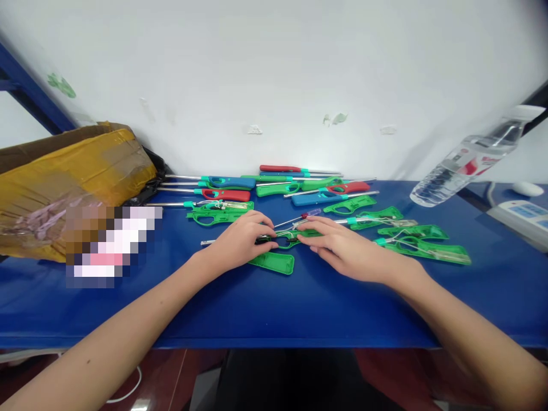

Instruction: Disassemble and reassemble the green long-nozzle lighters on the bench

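Note:
On the blue table lies an opened green lighter [285, 238] with wires and small parts showing. My left hand [242, 240] grips its left end, where a metal tube sticks out to the left. The fingers of my right hand [338, 242] are on the lighter's right part, closed around its edge. Just below my left hand rests a loose green casing half [274, 262]. A small screwdriver [310, 213] lies behind the lighter. More opened green lighters lie to the right [432, 250] and left [220, 212].
Closed red, blue and green lighters [317, 197] lie along the white wall. A taped cardboard box [64, 182] stands at the left on the blue table [265, 319]. A tilted water bottle [466, 160] and a white device [522, 214] are at the right.

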Demonstrator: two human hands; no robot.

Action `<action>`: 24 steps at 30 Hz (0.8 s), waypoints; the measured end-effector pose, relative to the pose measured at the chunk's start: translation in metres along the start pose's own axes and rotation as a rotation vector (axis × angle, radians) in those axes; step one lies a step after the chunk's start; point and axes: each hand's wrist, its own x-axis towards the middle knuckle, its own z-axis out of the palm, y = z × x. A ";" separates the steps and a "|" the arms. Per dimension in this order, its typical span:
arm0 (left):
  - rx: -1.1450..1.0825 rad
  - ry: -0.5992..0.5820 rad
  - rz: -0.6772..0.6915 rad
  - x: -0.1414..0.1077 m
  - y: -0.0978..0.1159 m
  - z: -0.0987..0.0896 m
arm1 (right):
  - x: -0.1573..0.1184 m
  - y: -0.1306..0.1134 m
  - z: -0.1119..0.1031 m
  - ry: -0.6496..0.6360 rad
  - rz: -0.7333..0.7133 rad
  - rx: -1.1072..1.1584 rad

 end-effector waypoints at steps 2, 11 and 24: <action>-0.003 0.004 -0.001 0.000 0.000 0.000 | 0.001 -0.003 0.003 0.041 -0.015 -0.046; -0.003 0.028 0.003 0.000 -0.001 0.001 | 0.010 -0.003 0.013 0.191 -0.074 -0.074; 0.009 0.059 0.043 -0.001 -0.003 0.004 | 0.018 -0.003 0.028 0.306 0.121 0.054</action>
